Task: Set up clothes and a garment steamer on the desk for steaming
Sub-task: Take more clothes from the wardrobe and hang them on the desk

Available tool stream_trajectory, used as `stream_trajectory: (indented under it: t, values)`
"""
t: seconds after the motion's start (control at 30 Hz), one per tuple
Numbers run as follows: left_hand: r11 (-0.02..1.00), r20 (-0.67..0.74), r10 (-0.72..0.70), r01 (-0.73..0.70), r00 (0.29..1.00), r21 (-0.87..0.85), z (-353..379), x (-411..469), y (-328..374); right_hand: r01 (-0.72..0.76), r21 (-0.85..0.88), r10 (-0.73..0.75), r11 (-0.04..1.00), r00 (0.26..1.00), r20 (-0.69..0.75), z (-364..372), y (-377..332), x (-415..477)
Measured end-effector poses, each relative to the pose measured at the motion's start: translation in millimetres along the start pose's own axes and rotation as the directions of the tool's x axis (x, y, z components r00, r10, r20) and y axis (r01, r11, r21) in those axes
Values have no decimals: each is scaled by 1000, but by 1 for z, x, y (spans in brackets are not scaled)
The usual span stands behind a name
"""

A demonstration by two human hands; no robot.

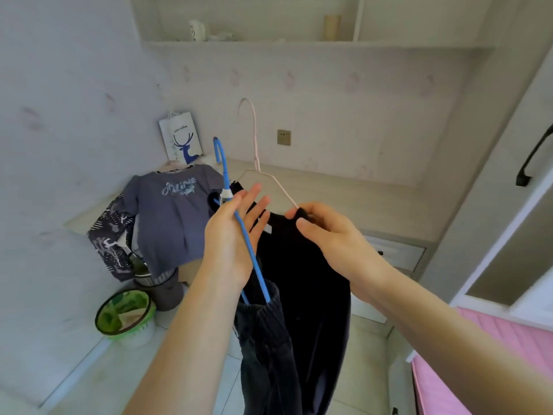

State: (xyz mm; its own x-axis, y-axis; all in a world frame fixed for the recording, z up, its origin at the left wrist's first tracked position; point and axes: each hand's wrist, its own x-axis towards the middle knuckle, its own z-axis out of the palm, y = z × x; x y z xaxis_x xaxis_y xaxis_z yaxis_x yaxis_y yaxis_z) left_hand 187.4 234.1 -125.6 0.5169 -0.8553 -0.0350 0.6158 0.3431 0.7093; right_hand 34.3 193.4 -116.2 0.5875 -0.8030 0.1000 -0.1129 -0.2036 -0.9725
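Desk: pale surface, centre to right of frame, under a wall shelf; wall socket above it.
Already placed: grey T-shirt draped over the desk's left end, middle left.
Steamer: not in view.
Left hand: fingers straight, blue hanger lying across the palm, nothing curled round it; dark denim garment hangs from it, lower centre.
Right hand: thumb and fingers pinch the black garment at its shoulder on the pink hanger, centre right.
Risk one: blue hanger likely to slide off the flat palm; the denim's weight would drag it floorward.
Risk two: the two hooks, close together, may tangle.
Risk three: a pinch on cloth alone may let the pink hanger slip free.
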Motion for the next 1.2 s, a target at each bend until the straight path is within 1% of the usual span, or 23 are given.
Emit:
stream_trajectory:
  t: [0.13, 0.3, 0.47, 0.57, 0.63, 0.73, 0.83, 0.9, 0.97, 1.03, 1.13, 1.2]
  values:
    - [999, -63, 49, -50, 997, -18, -18, 16, 15, 67, -67, -63, 995, 996, 56, 38, -1, 13]
    - [994, -111, 82, -90, 990, -63, -35, 33, 30, 80, -107, -66, 991, 989, 130, 79, 13, 27]
    - [983, -226, 184, -183, 957, 28, -53, 53, 36, 87, -91, -64, 992, 969, 238, 105, 21, 44]
    - [979, -274, 206, -195, 939, 64, -62, 65, 43, 80, -129, -42, 988, 962, 269, 111, 25, 61]
    - [976, -306, 214, -195, 928, 92, -65, 72, 46, 98, -184, -35, 978, 948, 317, 112, 28, 76]
    - [970, -327, 232, -194, 916, 145, -71, 85, 45, 139, -313, 8, 939, 905, 426, 106, 31, 104]
    - [950, -327, 243, -156, 913, 271, -74, 101, 40, 205, -445, 38, 872, 877, 480, 100, 28, 138]
    - [934, -333, 236, -119, 913, 336, -73, 114, 35, 286, -508, -14, 812, 880, 474, 102, 28, 158]
    - [916, -346, 241, -95, 907, 389, -72, 128, 31, 354, -528, -75, 772, 876, 477, 107, 33, 176]
    - [888, -339, 254, -79, 906, 452, -68, 141, 30, 400, -526, -120, 751, 865, 488, 109, 44, 195]
    - [832, -339, 310, -81, 888, 549, -67, 157, 31, 450, -529, -178, 719, 855, 486, 106, 62, 226]
    - [792, -329, 334, -74, 883, 605, -65, 166, 33, 482, -586, -205, 651, 855, 476, 102, 72, 246]
